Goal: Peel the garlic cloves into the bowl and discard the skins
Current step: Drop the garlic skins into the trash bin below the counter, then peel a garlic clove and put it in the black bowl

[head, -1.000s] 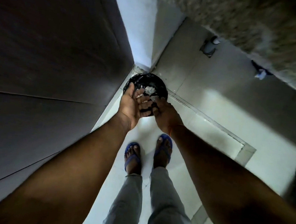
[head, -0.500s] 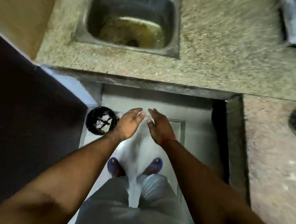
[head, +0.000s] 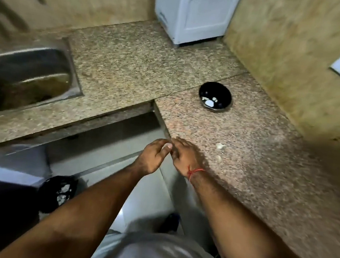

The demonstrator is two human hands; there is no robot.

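While both hands meet at the bench (head: 247, 136) corner, fingertips touching, blur hides whether anything sits between them. Left hand (head: 153, 158): fingers curled inward; cannot tell if it pinches a scrap. Right hand (head: 183, 156): fingers bent toward the left; grasp likewise unclear.

Bowl (head: 215, 96), black, stands on the bench well beyond the hands; a few pale peeled cloves (head: 209, 101) lie inside. Two pale bits (head: 220, 146) lie on the bench near the right hand; clove or skin, cannot tell. Bin (head: 60, 193), lined in black, stands on the floor at lower left with pale skins in it.

Handling, judged: cloves are small, light and firm, fairly slick once bare, so pinch across the fat middle between thumb and forefinger. Skins are papery, near weightless, cling to damp fingers; gather by sweeping into a cupped palm rather than picking singly.

Sink (head: 25, 73) at left, white appliance (head: 194, 12) at the back corner.
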